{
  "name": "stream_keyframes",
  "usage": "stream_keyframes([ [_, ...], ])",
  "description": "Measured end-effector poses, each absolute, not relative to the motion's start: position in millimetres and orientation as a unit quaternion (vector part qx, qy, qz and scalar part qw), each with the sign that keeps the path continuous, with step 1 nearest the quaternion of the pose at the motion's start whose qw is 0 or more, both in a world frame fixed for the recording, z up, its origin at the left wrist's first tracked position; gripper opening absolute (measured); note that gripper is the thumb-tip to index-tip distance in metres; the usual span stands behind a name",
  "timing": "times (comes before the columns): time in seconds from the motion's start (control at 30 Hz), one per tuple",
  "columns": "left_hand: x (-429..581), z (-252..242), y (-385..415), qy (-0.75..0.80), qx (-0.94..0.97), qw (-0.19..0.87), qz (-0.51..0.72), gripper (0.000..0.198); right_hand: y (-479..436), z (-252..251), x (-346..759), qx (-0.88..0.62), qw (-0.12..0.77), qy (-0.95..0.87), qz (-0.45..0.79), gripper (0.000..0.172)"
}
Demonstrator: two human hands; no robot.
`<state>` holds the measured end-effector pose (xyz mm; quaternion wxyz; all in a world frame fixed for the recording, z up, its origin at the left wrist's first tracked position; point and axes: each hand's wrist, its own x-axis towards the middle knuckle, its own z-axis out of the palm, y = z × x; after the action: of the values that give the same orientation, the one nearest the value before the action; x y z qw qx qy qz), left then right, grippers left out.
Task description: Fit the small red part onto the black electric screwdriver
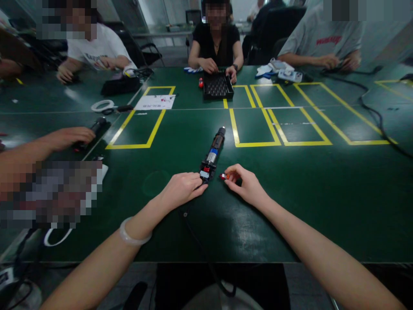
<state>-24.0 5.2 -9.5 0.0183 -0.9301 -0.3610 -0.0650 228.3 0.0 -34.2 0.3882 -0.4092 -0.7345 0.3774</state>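
Note:
On the green table lies what looks like an electric screwdriver (212,154), its casing open so that a silver and blue motor and a red part show. Its tip points away from me. My left hand (184,188) is closed on the near end, fingers and thumb at its lower left side; a black cord (200,245) runs from there toward my lap. Just right of the tool, my right hand (245,183) pinches a small red and orange part (223,176) between thumb and fingers. That part is too small to name. A small gap separates it from the tool.
Yellow tape (258,144) marks rectangles on the table. Across from me a person handles a black tray (218,87). At left, another person's hand (69,140) rests on a similar dark tool (92,133). A paper sheet (155,102) and a black cable (371,105) lie farther off.

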Motion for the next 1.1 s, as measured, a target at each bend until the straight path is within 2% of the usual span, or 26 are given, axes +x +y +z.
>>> stream_keyframes([
  [0.23, -16.5, -2.6, 0.3, -0.319, -0.946, -0.048, -0.042, 0.038, -3.7, -32.9, 230.2, -0.415, 0.321, -0.815, 0.247, 0.013],
  [0.53, -17.5, 0.2, 1.9, -0.322, -0.943, -0.078, -0.043, 0.038, -8.2, -32.5, 227.5, -0.402, 0.291, -0.844, 0.202, 0.013],
  [0.8, -16.1, 2.5, 0.1, -0.329, -0.941, -0.078, -0.025, 0.039, -12.2, -29.5, 219.3, -0.413, 0.264, -0.862, 0.132, 0.004],
  [1.1, -15.4, 2.8, -4.8, -0.359, -0.931, -0.059, -0.022, 0.04, -9.1, -36.6, 223.4, -0.374, 0.28, -0.871, 0.15, 0.008],
])
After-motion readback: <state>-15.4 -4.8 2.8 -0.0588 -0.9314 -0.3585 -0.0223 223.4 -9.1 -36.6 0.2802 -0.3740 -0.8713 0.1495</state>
